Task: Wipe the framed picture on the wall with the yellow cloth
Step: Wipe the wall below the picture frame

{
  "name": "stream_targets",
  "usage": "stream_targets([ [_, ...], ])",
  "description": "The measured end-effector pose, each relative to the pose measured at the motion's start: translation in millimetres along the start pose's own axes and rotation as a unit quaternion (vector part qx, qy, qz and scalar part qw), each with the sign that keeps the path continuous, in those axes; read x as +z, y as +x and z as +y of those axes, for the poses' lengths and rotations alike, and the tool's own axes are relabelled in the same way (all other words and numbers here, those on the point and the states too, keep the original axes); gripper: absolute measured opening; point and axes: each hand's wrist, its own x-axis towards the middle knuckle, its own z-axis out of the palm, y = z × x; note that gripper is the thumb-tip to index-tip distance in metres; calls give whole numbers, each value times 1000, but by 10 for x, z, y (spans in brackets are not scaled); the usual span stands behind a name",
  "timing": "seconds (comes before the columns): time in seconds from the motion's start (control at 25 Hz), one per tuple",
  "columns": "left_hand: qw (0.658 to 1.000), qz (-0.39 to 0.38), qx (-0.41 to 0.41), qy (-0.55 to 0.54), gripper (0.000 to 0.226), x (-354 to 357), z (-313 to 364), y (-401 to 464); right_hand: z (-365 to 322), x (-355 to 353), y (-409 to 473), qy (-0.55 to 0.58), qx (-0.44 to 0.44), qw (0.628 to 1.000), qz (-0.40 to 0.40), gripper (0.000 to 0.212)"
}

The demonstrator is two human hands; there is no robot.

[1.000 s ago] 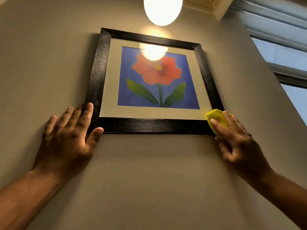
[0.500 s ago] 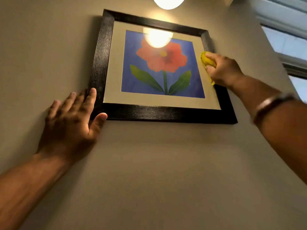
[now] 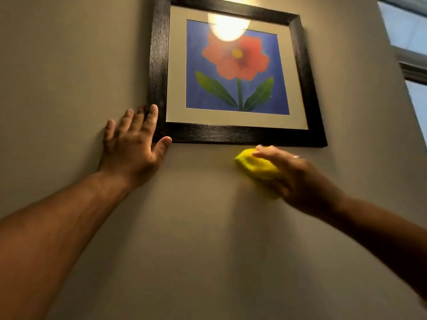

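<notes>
A framed picture [image 3: 245, 135] with a black frame, cream mat and a red flower on blue hangs on the beige wall, high in the head view. My left hand [image 3: 131, 144] lies flat on the wall, fingers spread, its index finger and thumb touching the frame's lower left corner. My right hand [image 3: 293, 176] holds the bunched yellow cloth [image 3: 254, 166] just below the frame's bottom edge, right of its middle. The cloth is blurred, and whether it touches the wall or the frame I cannot tell.
A lamp's bright reflection [image 3: 227, 26] glares on the glass near the top of the picture. A window with a grey frame [image 3: 411, 65] stands at the far right. Bare beige wall [image 3: 196, 227] stretches below and left of the picture.
My right hand with the cloth rose from the frame's lower right corner up its right side, then dropped to just below the bottom edge. My left hand stayed at the lower left corner.
</notes>
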Motion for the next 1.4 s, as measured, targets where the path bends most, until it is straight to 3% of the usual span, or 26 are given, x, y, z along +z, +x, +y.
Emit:
stream_targets([
  [0.08, 999, -46, 17, 12, 74, -227, -64, -74, -418, 233, -28, 60, -19, 998, -29, 39],
  [0.2, 992, -23, 120, 24, 73, -614, -154, -591, -873, 503, -25, 181, -22, 983, -34, 23],
  [0.28, 978, -105, 169, -59, 72, -802, -199, -1153, -1135, 732, -73, 279, -11, 958, -61, 19],
  [0.36, 953, -225, 92, -178, 66, -920, -195, -1719, -1394, 1012, -213, 387, 26, 915, -112, 17],
  [0.52, 920, -262, -153, -247, 31, -1281, -402, -2632, -2160, 1546, -623, 558, 91, 780, -268, 16],
  [0.64, 881, -315, -283, -210, 16, -1828, -597, -3134, -2892, 1785, -976, 664, 134, 640, -363, 19],
  [0.8, 782, -418, -442, -136, 15, -2473, -1003, -3670, -3912, 2008, -1447, 705, 118, 459, -528, 55],
  [0.88, 736, -458, -489, -98, 13, -2747, -1254, -3998, -4456, 2134, -1693, 688, 62, 435, -577, 51],
  [0.96, 701, -469, -531, -83, 13, -3061, -1518, -4441, -5077, 2270, -1968, 663, 44, 443, -602, 45],
  [1.0, 688, -467, -550, -81, 15, -3171, -1613, -4640, -5286, 2363, -2082, 652, 60, 458, -602, 41],
  [1.12, 634, -440, -628, -98, 23, -3578, -1936, -5534, -6088, 2649, -2594, 628, 124, 447, -624, 21],
  [1.28, 522, -334, -771, -147, 16, -3902, -1968, -7259, -6973, 3080, -3782, 576, 168, 445, -664, 8],
  [1.4, 411, -238, -864, -167, 26, -3961, -1661, -8723, -7492, 3411, -5000, 535, 167, 448, -697, 25],
])
